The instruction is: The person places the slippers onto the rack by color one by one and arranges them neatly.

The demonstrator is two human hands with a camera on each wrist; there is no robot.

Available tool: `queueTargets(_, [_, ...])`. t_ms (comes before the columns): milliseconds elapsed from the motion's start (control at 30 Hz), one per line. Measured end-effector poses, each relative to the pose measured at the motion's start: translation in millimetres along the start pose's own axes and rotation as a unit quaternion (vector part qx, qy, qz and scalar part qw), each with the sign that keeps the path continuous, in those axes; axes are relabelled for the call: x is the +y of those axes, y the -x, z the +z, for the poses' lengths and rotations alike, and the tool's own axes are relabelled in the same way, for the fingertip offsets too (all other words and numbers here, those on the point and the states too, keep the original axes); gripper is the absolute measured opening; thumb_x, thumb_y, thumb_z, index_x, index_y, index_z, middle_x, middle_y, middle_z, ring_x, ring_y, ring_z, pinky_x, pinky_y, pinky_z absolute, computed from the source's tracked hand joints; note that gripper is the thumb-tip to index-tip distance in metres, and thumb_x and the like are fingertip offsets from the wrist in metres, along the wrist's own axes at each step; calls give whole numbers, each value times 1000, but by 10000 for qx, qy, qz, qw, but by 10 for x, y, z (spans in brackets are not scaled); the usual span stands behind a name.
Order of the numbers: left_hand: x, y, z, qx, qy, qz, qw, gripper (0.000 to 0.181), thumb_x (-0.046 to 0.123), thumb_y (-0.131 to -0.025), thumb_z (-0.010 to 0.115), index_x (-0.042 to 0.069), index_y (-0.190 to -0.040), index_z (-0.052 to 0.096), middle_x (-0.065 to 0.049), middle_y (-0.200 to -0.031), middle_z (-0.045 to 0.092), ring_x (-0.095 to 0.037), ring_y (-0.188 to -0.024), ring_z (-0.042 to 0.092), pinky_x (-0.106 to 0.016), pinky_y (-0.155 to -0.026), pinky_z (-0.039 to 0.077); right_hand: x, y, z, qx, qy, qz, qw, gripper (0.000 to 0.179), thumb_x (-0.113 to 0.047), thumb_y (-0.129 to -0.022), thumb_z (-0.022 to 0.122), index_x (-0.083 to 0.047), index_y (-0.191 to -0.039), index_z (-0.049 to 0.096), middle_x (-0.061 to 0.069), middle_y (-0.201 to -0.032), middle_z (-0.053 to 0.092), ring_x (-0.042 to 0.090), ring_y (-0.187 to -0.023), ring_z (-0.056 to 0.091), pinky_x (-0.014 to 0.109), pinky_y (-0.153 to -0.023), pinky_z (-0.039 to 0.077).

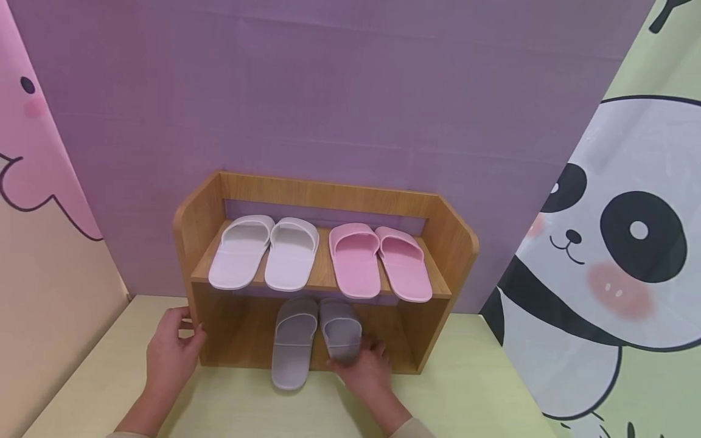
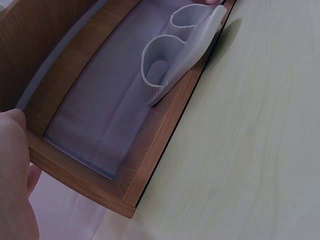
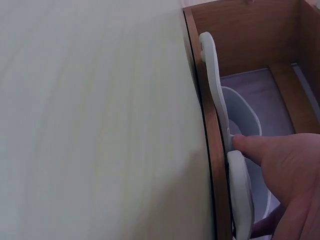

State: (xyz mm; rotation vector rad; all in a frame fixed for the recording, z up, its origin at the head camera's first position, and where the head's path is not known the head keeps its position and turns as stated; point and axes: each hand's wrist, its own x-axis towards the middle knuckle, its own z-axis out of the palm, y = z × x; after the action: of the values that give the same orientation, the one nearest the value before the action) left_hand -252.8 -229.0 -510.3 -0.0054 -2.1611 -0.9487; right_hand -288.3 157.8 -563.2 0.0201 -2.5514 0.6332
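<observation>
A wooden shoe rack [image 1: 328,188] stands on the table with slippers on both levels. On its lower level lie a left grey slipper [image 1: 291,364] and a right grey slipper [image 1: 342,331], side by side. The left one's heel juts past the rack's front edge. My right hand [image 1: 371,372] holds the right grey slipper by its heel end, thumb on the inner side and fingers on the outer side, as the right wrist view shows. With thumb and fingers, my left hand [image 1: 171,353] grips the front edge of the rack's left side panel [image 2: 80,182].
On the upper shelf sit a white pair of slippers [image 1: 290,258] and a pink pair of slippers [image 1: 356,267]. A purple backdrop [image 1: 350,91] rises right behind the rack. Printed side walls flank the pale wooden table [image 1: 465,389], one with a panda [image 1: 635,243].
</observation>
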Motion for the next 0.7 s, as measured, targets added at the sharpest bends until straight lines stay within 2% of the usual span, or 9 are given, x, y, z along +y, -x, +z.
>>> queueTargets(100, [6,2,-1,-9,-10,0,10000,37,-5,-93,79,0,-126,61,-13,-116,66,-35,-96,75,-12,-72,54,-157,26,-210,-575,-259,291,9976,94,-60,-65,99,8,-122,68,31,-114,57,50,-103,60,62,-80,57])
queueTargets(167, [11,1,-5,-14,-9,-10,10000,37,-5,-94,79,0,-126,61,-13,-116,66,-35,-96,75,-13,-72,54,-179,36,-235,-734,-378,347,9960,90,-59,-66,99,8,-118,70,31,-116,56,50,-105,60,62,-79,57])
queueTargets(300, [23,-3,-7,-67,-11,-70,10000,37,-4,-95,78,1,-127,61,-13,-117,65,-36,-98,74,-11,-73,52,-192,55,-240,-685,-647,241,9953,93,-56,-62,102,11,-117,68,31,-114,55,50,-103,60,64,-78,56])
queueTargets(467, [23,-4,-1,-37,-2,-74,10000,37,-4,-94,79,1,-126,61,-13,-116,65,-36,-97,74,-11,-72,53,-162,79,-180,-539,-593,-29,9968,100,-58,-61,102,12,-123,67,29,-112,54,50,-98,60,64,-75,56])
queueTargets(700, [17,4,7,44,19,-23,10000,35,-4,-94,78,1,-124,62,-13,-115,66,-36,-94,75,-13,-70,55,-199,76,-230,-1071,-573,-14,9926,119,-60,-56,105,12,-139,60,36,-122,53,54,-106,61,67,-85,57])
